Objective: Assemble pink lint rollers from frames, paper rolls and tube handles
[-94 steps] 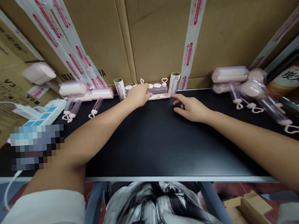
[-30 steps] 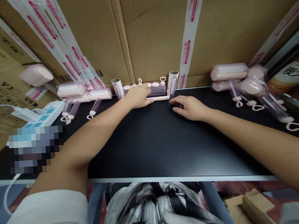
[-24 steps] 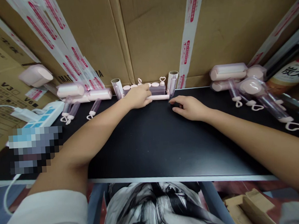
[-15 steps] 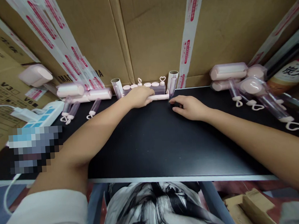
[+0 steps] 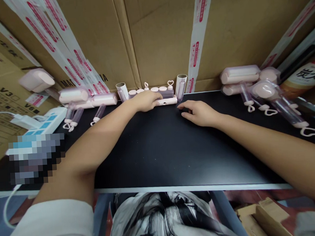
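The bar (image 5: 168,101) lies at the back of the table (image 5: 161,146), its long axis running left to right across the person's front. The left hand (image 5: 147,100) is the nearer one: it covers the bar's left part, and its fingers look clamped on it, thumb to the front, though from here I can't judge how firmly. The rest of the bar sticks out rightward past those fingertips. Off its right end, a little nearer the person, waits the right hand (image 5: 198,113), holding nothing, fingers loosely bent and thumb apart; I can't tell whether its forefinger touches the bar.

Right behind the bar stand capped tubes (image 5: 167,93) in a row, see-through and purplish, two of the caps with heart loops; I can't make out any contents. A white tube (image 5: 122,91) stands open-topped at the row's left, a second white tube (image 5: 182,81) at its right, insides too dark to read. On the floor at right, a carton (image 5: 272,209) gapes open.
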### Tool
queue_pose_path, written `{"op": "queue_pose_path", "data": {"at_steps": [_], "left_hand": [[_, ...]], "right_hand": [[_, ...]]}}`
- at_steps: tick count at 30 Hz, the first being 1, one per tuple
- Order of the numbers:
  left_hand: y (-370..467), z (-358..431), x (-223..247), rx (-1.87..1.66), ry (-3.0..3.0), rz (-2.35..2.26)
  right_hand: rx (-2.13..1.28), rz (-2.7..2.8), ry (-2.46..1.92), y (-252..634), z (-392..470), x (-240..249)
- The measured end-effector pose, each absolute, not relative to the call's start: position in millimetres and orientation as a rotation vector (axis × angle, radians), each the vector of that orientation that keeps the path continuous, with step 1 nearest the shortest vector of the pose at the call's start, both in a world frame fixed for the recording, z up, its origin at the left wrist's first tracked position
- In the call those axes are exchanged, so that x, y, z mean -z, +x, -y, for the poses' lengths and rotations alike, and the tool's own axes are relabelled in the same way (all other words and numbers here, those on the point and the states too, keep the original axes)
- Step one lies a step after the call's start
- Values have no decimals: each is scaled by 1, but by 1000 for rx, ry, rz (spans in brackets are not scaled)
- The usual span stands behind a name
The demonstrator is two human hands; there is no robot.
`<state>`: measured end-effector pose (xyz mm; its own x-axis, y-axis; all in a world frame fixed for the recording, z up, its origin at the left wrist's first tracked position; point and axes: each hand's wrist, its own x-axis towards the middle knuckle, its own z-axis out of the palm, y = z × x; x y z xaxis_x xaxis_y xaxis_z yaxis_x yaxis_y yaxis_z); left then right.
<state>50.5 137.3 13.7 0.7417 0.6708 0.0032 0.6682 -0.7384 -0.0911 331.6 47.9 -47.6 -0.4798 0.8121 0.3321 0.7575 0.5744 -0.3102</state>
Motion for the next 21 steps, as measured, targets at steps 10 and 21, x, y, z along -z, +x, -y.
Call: {"op": "queue_pose_path", "data": {"at_steps": [10,21], "left_hand": [[55,-135,-12,-24,-2764,1083],[47,-129,-11,143,-2781,1181]], "right_hand": [[-166,2364,-1256,331,-47,46],[-183,2368,-1257,331,-47,45]]}}
